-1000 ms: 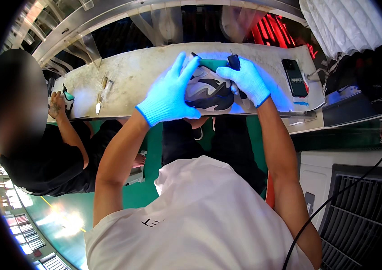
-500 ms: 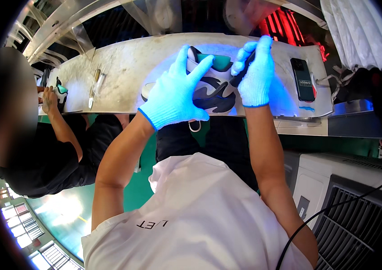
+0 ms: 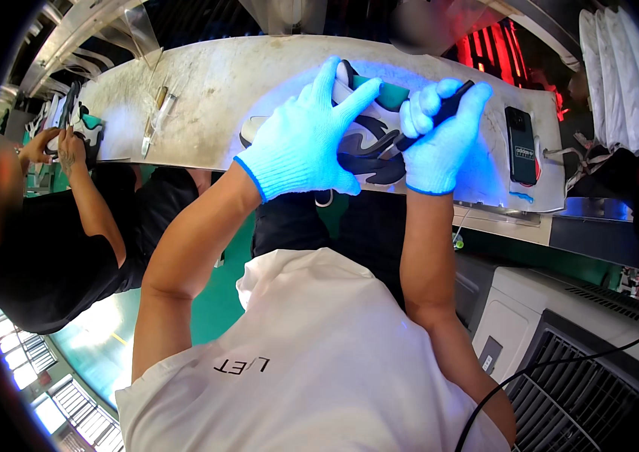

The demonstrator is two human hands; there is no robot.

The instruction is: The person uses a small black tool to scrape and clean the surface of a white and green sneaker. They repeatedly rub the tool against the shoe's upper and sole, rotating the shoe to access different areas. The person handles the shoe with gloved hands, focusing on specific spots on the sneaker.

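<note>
A sneaker (image 3: 380, 167) in white, black and grey, with a teal lining, lies on its side on the workbench. Across it rests my left hand (image 3: 297, 135) in a knit glove, fingers and thumb spread, steadying it. My gloved right hand (image 3: 440, 139) is closed round a slim black-handled tool (image 3: 455, 103), whose lower end meets the dark trim on the shoe's side. The exact shape of the tip is too small to tell. Bluish light makes both gloves glow. Part of the shoe is hidden beneath my left hand.
On the bench (image 3: 206, 90), a dark phone (image 3: 521, 143) lies to the right. A slim white-and-metal tool (image 3: 160, 117) lies left. At far left, a co-worker's hands (image 3: 71, 147) handle another shoe (image 3: 90, 124). A large grey-white machine (image 3: 515, 301) stands at lower right.
My right hand has tilted and lowered, bringing the tool's end against the shoe's side. My left hand keeps its spread hold. The view has shifted slightly; the co-worker's second hand now shows.
</note>
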